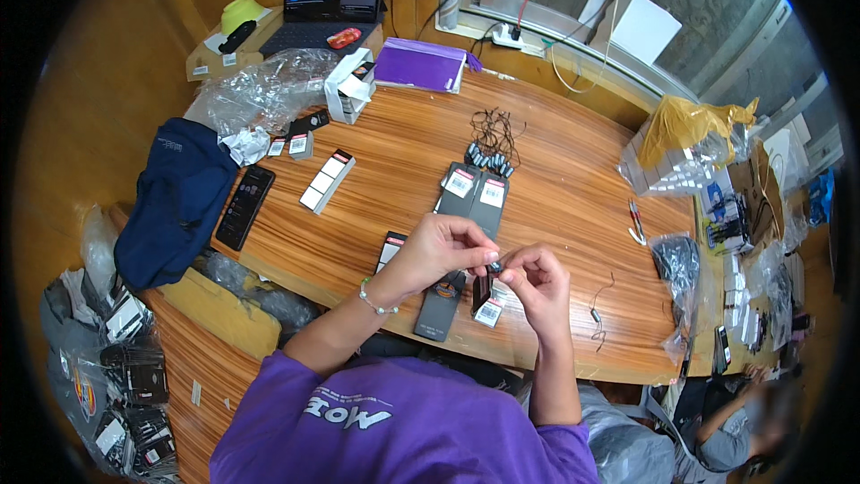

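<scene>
Both hands meet over the table's near middle. My left hand point(437, 253) and my right hand point(539, 281) pinch the top of a small dark hang tag point(482, 293), where a small bluish-grey piece point(495, 267) shows between the fingertips. Its exact kind is too small to make out. Below it lies a white barcode label point(488, 312). Under my left wrist rests a long dark grey card point(434, 318). Just beyond my hands are dark grey cards point(484, 215) with barcode stickers. Black tag strings point(494, 130) with small grey ends point(488, 159) lie in a bunch behind them.
A loose string point(596, 315) and a red-handled cutting tool point(636, 220) lie at right. Toward the left are a label stack point(328, 181), a phone point(245, 208) and a navy pouch point(179, 197). A laptop point(327, 4) stands far left; wrapped boxes point(667, 161) sit far right. Another person point(730, 426) is at lower right.
</scene>
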Available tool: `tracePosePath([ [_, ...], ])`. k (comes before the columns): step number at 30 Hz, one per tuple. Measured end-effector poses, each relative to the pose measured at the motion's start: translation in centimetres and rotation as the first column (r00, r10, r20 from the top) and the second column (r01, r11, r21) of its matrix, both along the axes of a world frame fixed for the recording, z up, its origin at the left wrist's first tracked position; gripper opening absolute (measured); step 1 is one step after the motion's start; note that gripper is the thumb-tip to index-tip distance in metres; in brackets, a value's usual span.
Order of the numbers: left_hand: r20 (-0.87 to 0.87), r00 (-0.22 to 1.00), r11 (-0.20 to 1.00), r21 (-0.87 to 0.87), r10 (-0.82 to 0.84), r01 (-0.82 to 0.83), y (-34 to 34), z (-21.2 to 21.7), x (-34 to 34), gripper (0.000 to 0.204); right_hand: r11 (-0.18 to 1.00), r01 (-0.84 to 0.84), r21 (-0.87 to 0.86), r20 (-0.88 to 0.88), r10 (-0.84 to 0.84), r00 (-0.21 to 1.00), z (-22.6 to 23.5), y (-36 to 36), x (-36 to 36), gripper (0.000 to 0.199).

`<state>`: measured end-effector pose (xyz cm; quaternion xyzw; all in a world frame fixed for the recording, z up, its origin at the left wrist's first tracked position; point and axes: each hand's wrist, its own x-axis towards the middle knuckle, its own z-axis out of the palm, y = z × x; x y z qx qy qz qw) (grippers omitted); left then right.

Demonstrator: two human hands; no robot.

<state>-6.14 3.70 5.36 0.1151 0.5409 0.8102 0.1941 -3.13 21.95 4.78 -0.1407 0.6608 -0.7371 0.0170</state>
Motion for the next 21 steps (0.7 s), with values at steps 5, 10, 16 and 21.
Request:
tracePosePath([
  [5,0.035,0.999,0.998,0.059,-0.014,0.012,0.0,0.1,0.0,0.008,0.991,-0.056,-0.122,0.046,0.062,0.997,0.7,-0.3,-0.2,0.012],
  [10,0.020,1.000,0.998,0.068,0.011,-0.013,0.2,0.3,0.4,0.008,0.985,-0.101,-0.138,0.045,0.108,0.993,0.6,0.0,-0.2,0.012],
  [16,0.030,1.000,0.996,0.094,-0.001,-0.002,0.4,0.4,1.2,0.007,0.971,-0.160,-0.177,0.009,0.164,0.986,0.7,0.4,0.0,0.012],
  [21,-0.005,1.000,0.999,0.049,-0.016,0.016,0.2,1.6,1.4,0.006,0.967,-0.184,-0.176,0.016,0.189,0.982,1.4,0.7,0.0,0.012],
])
